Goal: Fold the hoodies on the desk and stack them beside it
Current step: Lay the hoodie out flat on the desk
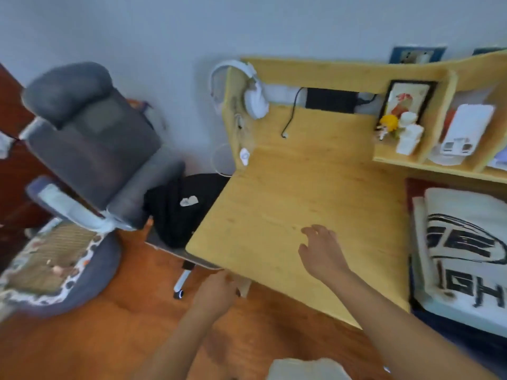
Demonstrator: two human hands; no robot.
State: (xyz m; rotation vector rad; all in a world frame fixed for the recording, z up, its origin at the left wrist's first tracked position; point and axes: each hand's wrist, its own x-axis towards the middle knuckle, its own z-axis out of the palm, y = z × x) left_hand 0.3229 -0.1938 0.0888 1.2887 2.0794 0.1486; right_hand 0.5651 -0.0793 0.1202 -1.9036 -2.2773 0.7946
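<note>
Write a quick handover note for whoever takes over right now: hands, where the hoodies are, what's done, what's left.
Hands: left hand is at the near edge of the desk, fingers loosely curled, apparently holding nothing. Right hand is over the desktop, open and empty.
Hoodies: a folded white hoodie with black lettering lies to the right of the desk. A black hoodie sits bunched on the seat of the grey chair, left of the desk.
Done: no hoodie lies on the desktop; the white one looks folded and placed.
Left: probably fold the black one and stack it on the white one.
</note>
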